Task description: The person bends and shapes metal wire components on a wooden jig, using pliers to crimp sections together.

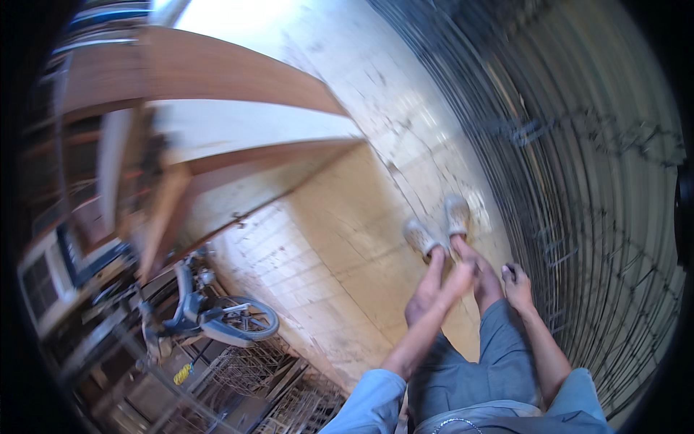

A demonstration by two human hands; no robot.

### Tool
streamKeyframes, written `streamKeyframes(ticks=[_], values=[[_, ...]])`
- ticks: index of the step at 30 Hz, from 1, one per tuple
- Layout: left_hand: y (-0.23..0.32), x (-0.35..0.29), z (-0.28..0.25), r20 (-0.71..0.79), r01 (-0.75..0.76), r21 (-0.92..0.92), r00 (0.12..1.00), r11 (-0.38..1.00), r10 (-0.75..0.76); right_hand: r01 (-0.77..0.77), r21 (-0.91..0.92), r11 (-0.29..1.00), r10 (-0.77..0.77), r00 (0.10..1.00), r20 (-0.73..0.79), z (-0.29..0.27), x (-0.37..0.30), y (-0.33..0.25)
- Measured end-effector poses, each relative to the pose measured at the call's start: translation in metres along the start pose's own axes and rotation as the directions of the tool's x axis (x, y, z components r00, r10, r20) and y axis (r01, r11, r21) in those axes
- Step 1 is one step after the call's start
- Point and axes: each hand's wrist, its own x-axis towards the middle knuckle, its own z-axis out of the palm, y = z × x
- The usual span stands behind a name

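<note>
My left hand (460,276) hangs in front of my legs, above the tiled floor (347,260). It is smeared by motion, and its fingers cannot be made out. Beside my right knee, my right hand (517,288) is curled closed around a small dark thing (512,270) whose kind I cannot tell. That hand is near the metal folding gate (538,217), with a gap between them. Below the hands show my grey shorts (470,383) and, further off, my pale clogs (457,213) on the floor.
The gate's dark bars run along the whole right side. Large wooden panels with white faces (253,130) stand at the upper left. A motorbike (231,322) is at the lower left, beside wire racks (238,376) and a yellow bundle (183,374).
</note>
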Motion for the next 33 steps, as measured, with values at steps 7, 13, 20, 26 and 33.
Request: streamKeyframes(ticks=[7,13,20,26,33], values=[[0.220,-0.046,-0.058,-0.154,-0.273,0.277,0.934,0.921,0.323,0.202,0.317,0.927,-0.233,0.970,0.064,-0.035,-0.060,-0.129],[0.305,-0.094,-0.148,-0.079,-0.201,0.327,0.968,0.923,0.239,0.368,0.440,0.819,-0.491,0.846,0.206,-0.035,-0.126,-0.218],[0.367,-0.134,-0.181,-0.338,0.051,0.382,0.937,0.923,0.088,0.798,0.156,0.582,-0.812,0.558,0.174,-0.021,-0.175,-0.308],[0.367,-0.136,-0.213,-0.554,0.027,0.361,0.810,0.932,0.191,0.895,-0.001,0.446,-0.862,0.429,0.271,0.000,-0.189,-0.374],[0.423,-0.130,-0.276,-0.717,0.001,0.299,0.661,0.954,0.223,0.488,0.416,0.767,-0.634,0.676,0.376,0.007,-0.172,-0.487]])
